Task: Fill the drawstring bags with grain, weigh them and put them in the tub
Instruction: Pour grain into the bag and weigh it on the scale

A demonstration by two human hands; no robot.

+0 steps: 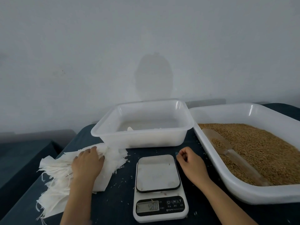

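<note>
Two hands are seen apart over the counter (116,200) — left hand (87,163) is laid flat, fingers spread, on the bags (56,189); right hand (189,161) is loosely curled just right of the scale (158,174) — pinch can't be told. Tub (139,133) is set behind; grain (259,151) w/ scoop (219,142) lies in the tray (259,195) at right.

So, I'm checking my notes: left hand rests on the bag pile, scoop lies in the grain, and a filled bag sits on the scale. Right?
Not quite: in the head view the scale bears no bag, only stray grains. The left hand on the bag pile, scoop in the grain: correct.
</note>
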